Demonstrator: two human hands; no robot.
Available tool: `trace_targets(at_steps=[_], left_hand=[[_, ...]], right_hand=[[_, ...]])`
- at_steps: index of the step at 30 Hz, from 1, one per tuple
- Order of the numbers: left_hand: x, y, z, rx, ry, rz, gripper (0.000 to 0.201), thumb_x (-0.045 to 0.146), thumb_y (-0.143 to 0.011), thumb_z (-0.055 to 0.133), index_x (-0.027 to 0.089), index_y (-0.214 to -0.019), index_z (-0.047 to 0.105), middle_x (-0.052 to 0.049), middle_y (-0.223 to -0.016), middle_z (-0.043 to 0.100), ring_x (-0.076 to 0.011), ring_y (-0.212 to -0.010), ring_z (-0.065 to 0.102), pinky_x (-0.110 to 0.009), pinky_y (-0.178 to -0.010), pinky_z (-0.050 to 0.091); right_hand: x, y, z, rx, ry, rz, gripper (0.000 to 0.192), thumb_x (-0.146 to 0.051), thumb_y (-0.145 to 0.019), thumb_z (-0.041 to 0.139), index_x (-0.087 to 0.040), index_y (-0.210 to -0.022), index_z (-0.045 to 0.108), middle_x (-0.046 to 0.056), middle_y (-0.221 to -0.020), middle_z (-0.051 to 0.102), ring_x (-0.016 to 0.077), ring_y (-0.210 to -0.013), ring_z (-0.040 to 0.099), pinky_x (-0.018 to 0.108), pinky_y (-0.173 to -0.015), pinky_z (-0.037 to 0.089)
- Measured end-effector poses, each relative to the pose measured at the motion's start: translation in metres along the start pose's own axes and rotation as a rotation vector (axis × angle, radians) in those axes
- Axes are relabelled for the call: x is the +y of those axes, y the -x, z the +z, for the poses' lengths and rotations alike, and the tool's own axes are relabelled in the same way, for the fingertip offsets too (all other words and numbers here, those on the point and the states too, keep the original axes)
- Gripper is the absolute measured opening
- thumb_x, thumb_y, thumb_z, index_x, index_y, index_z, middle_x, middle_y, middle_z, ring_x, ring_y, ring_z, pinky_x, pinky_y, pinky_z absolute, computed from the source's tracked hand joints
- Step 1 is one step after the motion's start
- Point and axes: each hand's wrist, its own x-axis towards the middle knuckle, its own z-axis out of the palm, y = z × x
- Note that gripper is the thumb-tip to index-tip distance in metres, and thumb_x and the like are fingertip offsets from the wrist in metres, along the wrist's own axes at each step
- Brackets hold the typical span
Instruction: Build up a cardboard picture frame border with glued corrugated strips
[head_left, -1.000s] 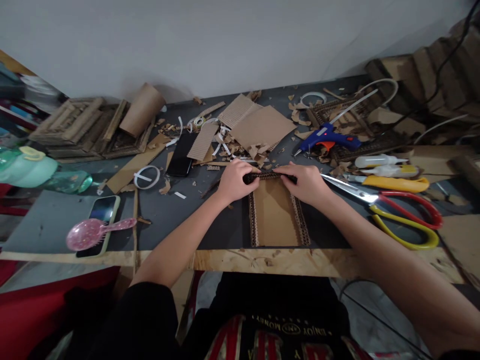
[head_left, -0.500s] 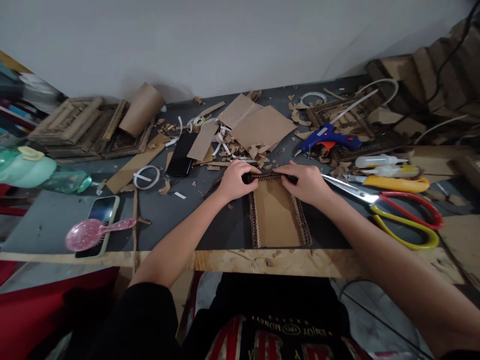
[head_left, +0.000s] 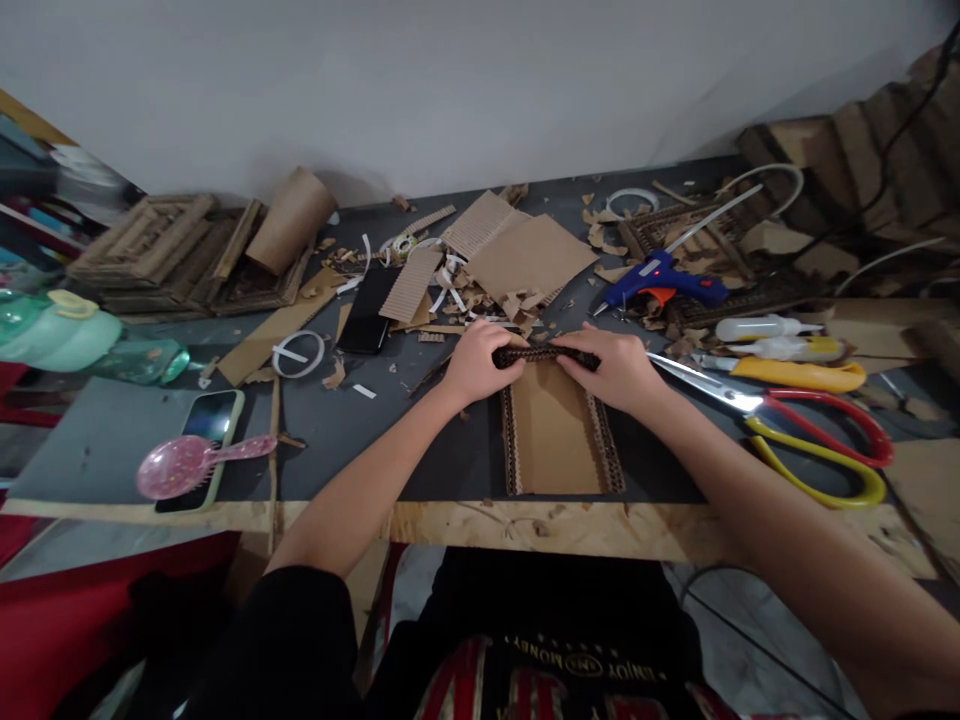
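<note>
Hands, the left hand and right hand, pinch a dark corrugated cardboard strip onto the far 12 o'clock edge of the flat brown cardboard panel, apparently seating it; next calls for steady, even pressure.

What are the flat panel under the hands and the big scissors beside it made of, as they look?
Panel: brown corrugated cardboard, matte; fluted edge strips run down both long sides. Strip pinched by left hand and right hand: the same cardboard, flutes showing. Scissors: shiny grey blades, probably steel; glossy red and yellow handles, likely plastic.
</note>
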Motion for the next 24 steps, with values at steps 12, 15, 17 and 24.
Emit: trace_targets(at_steps=[12, 15, 17, 24], left_hand=[[0.01, -0.003, 0.005, 0.039, -0.018, -0.061, 0.024, 0.022, -0.077, 0.073, 0.021, -0.1, 0.076, -0.005, -0.1, 0.077, -0.026, -0.1, 0.066, -0.044, -0.094, 0.05], [0.011, -0.005, 0.006, 0.019, 0.0, -0.054, 0.025, 0.026, -0.08, 0.074, 0.02, -0.104, 0.076, -0.006, -0.101, 0.077, -0.0262, -0.102, 0.066, -0.044, -0.095, 0.05], [0.012, -0.005, 0.007, 0.011, 0.006, -0.083, 0.019, 0.024, -0.082, 0.073, 0.021, -0.1, 0.077, -0.005, -0.099, 0.077, -0.0257, -0.101, 0.066, -0.044, -0.095, 0.05], [0.014, -0.003, 0.012, 0.088, -0.027, -0.104, 0.016, 0.022, -0.081, 0.077, 0.022, -0.096, 0.078, -0.005, -0.096, 0.078, -0.0255, -0.097, 0.068, -0.045, -0.094, 0.051]], right_hand=[[0.004, -0.002, 0.004, 0.014, -0.015, 0.022, 0.026, -0.02, -0.092, 0.057, -0.024, -0.107, 0.078, 0.003, -0.106, 0.079, 0.0219, -0.095, 0.077, 0.048, -0.107, 0.054], [0.003, -0.002, 0.004, 0.009, -0.003, 0.024, 0.026, -0.02, -0.092, 0.056, -0.023, -0.107, 0.078, 0.004, -0.106, 0.079, 0.0218, -0.096, 0.076, 0.048, -0.108, 0.054], [0.003, -0.002, 0.004, 0.008, -0.001, 0.012, 0.026, -0.02, -0.092, 0.056, -0.022, -0.107, 0.077, 0.005, -0.107, 0.079, 0.0216, -0.096, 0.076, 0.047, -0.109, 0.053], [0.003, -0.001, 0.004, 0.007, 0.004, -0.008, 0.028, -0.02, -0.093, 0.054, -0.02, -0.109, 0.077, 0.007, -0.107, 0.079, 0.0218, -0.097, 0.076, 0.048, -0.109, 0.053]])
